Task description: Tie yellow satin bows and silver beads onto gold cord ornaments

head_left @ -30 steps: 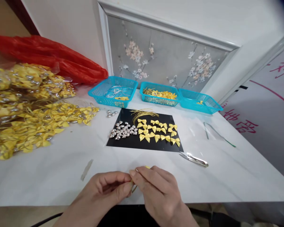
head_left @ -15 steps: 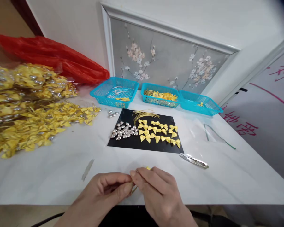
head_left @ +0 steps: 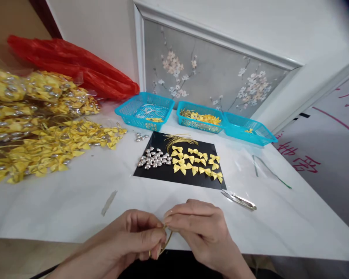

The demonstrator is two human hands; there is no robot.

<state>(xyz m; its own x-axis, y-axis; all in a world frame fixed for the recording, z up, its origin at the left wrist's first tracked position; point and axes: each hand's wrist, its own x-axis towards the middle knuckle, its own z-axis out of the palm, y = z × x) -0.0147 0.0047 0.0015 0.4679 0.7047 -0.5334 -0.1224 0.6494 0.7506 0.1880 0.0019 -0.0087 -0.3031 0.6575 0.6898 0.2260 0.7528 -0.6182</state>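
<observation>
Head | gold cord [head_left: 169, 241] | thin, curved, partly hidden | in both hands [head_left: 202, 228]

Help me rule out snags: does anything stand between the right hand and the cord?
Nothing visible does: the right hand is at the cord, close beside the left hand, which holds it. Part is hidden.

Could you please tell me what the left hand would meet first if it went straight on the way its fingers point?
Probably the right hand, which lies just ahead of the left hand; depth between them is hard to judge.
</observation>
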